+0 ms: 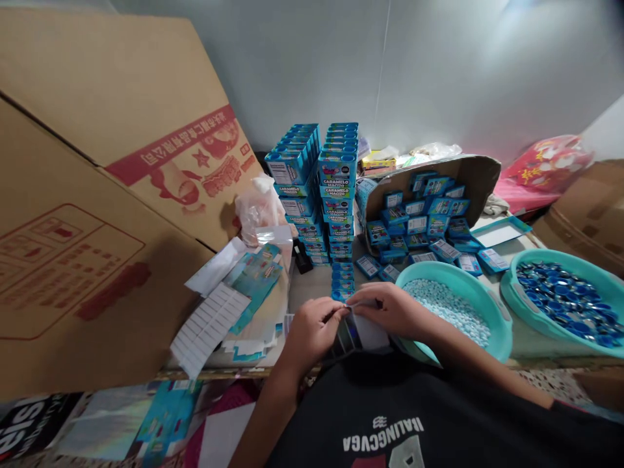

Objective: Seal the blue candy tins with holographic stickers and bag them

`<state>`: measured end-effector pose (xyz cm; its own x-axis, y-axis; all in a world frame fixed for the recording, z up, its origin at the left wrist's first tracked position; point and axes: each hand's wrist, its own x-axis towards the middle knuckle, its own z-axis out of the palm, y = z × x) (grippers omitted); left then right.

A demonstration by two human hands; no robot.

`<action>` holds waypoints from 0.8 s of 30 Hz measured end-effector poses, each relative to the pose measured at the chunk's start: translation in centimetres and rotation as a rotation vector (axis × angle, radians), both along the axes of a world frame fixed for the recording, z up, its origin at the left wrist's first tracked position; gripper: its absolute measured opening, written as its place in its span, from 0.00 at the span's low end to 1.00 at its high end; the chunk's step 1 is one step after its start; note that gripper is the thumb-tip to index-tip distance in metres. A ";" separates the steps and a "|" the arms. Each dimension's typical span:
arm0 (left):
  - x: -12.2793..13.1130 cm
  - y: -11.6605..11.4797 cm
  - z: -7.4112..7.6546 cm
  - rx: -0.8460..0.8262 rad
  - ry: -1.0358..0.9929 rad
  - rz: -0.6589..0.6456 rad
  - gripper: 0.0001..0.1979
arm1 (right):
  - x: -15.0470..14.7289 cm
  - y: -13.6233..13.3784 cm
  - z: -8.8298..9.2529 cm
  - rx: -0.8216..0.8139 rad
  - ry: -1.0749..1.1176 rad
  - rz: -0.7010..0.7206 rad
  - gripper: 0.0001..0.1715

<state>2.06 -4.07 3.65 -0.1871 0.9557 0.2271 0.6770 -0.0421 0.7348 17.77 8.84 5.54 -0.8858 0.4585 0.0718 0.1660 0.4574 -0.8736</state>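
Observation:
Close to my body, my left hand and my right hand meet over a white sheet with dark, shiny strips on its left part. My left thumb and fingers are pinched together at the sheet's upper edge. The right fingers are closed on the same edge, just beside them. Whether a small label is between the fingertips is too small to make out. Directly beyond my hands stands a short row of small blue boxes. Behind it rise two tall stacks of blue candy display boxes.
On the right, one turquoise basin holds white-blue candies, another blue lids or discs. Small blue boxes spill from a tipped carton. Label sheets and flat blue cartons lie left, beside a big cardboard box.

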 end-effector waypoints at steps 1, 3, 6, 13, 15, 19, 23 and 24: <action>-0.1 -0.1 0.1 -0.004 0.022 -0.030 0.11 | 0.0 0.1 0.2 0.038 -0.002 0.061 0.12; -0.2 -0.2 0.1 -0.016 0.046 -0.076 0.12 | 0.0 0.2 0.4 0.071 -0.015 0.129 0.13; -0.3 -0.4 -0.2 -0.008 0.011 -0.055 0.09 | -0.1 -0.1 0.2 0.024 -0.080 0.063 0.13; -0.5 -0.4 -0.6 0.233 0.195 -0.038 0.10 | -0.4 -0.6 -0.4 -0.104 -0.121 -0.111 0.11; -0.5 -0.3 -0.6 0.276 0.249 -0.033 0.11 | -0.3 -0.5 -0.4 -0.124 -0.100 -0.121 0.11; -0.2 -0.3 -1.1 0.359 0.301 -0.020 0.13 | -0.1 -0.4 -0.5 -0.133 -0.056 -0.127 0.12; 0.4 -0.3 -1.8 0.430 0.330 -0.003 0.12 | 0.0 -0.4 -0.9 -0.097 -0.025 -0.140 0.12; 0.5 -0.3 -1.9 0.442 0.329 0.005 0.10 | 0.0 -0.4 -1.0 -0.089 -0.022 -0.145 0.12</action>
<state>2.57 -4.36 1.70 -0.0425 0.7554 0.6539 0.8689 -0.2951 0.3974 17.73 8.40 4.58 -0.8111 0.5849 0.0064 0.2442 0.3486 -0.9049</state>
